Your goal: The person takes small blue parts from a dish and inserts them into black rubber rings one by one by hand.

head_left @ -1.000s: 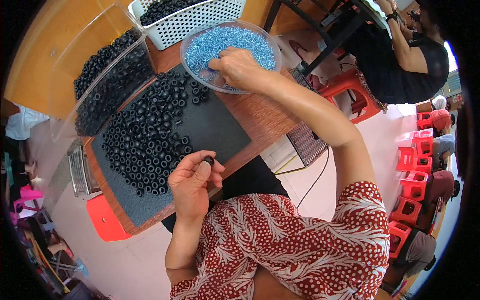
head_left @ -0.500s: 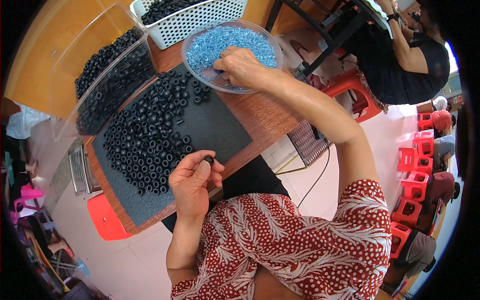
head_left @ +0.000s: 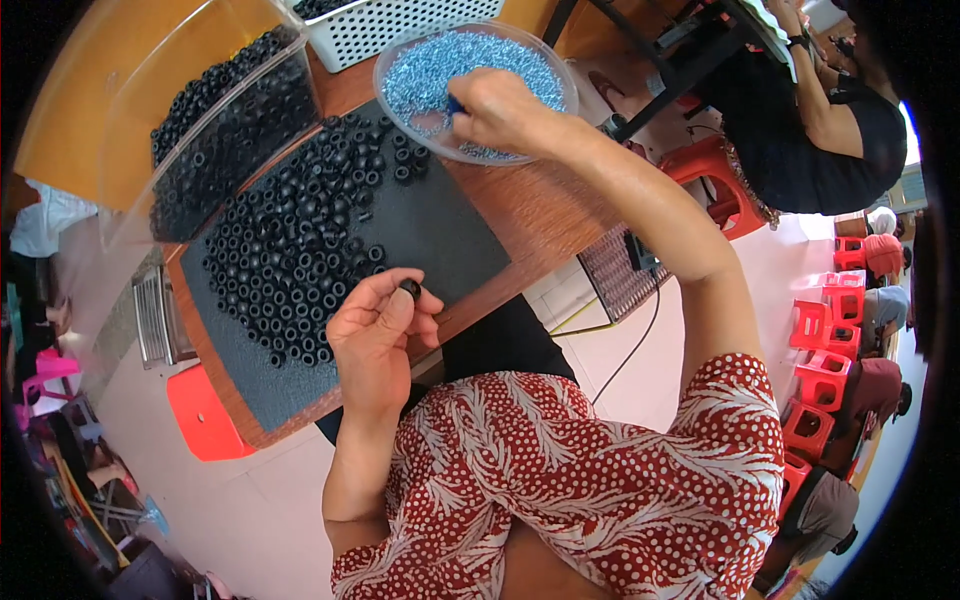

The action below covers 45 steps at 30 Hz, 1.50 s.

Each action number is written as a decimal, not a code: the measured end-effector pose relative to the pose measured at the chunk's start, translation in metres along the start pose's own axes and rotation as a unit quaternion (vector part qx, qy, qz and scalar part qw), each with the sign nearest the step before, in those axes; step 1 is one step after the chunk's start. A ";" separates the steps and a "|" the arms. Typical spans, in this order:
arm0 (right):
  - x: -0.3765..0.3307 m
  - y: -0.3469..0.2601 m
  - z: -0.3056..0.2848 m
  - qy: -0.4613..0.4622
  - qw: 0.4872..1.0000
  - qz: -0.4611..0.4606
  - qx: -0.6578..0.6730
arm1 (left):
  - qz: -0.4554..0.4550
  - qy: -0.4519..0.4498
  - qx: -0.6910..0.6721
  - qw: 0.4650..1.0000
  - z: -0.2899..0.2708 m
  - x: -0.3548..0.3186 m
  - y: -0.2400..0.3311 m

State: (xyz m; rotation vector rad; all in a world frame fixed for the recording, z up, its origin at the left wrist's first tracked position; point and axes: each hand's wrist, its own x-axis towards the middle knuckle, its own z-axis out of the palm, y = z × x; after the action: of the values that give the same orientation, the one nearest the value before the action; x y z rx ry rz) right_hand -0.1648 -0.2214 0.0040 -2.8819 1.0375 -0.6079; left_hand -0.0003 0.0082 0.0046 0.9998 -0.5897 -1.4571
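Observation:
My left hand (head_left: 375, 335) is raised over the near edge of a black mat (head_left: 455, 235) and pinches one small black rubber ring (head_left: 409, 288) at its fingertips. Many more black rings (head_left: 295, 245) lie spread over the mat's left part. My right hand (head_left: 500, 110) reaches into a clear round dish (head_left: 545, 62) of small blue-silver metal pieces (head_left: 430, 70), fingers curled down among them. What those fingers hold is hidden.
A clear plastic tub (head_left: 190, 130) of black rings stands at the left of the wooden table (head_left: 540, 215). A white perforated basket (head_left: 400, 25) sits behind the dish. Another person (head_left: 820, 110) sits at the far right, with red stools (head_left: 825, 330) nearby.
My right hand has shifted slightly inside the dish of metal pieces. My left hand still holds the black ring in the same place.

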 end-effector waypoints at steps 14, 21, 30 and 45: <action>-0.007 0.005 0.006 0.003 1.000 -0.011 0.007 | 0.002 -0.009 -0.020 1.000 -0.006 0.002 0.001; 0.000 -0.003 0.004 -0.060 0.998 -0.002 -0.020 | -0.009 -0.012 -0.022 1.000 -0.002 0.002 0.000; 0.003 -0.003 0.015 -0.069 0.996 0.028 -0.038 | -0.011 -0.014 -0.026 1.000 0.001 0.003 -0.001; -0.011 0.001 -0.006 0.033 0.998 -0.029 -0.043 | -0.016 -0.015 -0.016 1.000 -0.001 0.000 -0.001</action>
State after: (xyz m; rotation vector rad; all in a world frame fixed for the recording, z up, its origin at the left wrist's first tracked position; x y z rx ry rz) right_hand -0.1754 -0.2152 0.0060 -2.9955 1.0148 -0.6835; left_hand -0.0003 0.0089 0.0034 0.9686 -0.5728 -1.5075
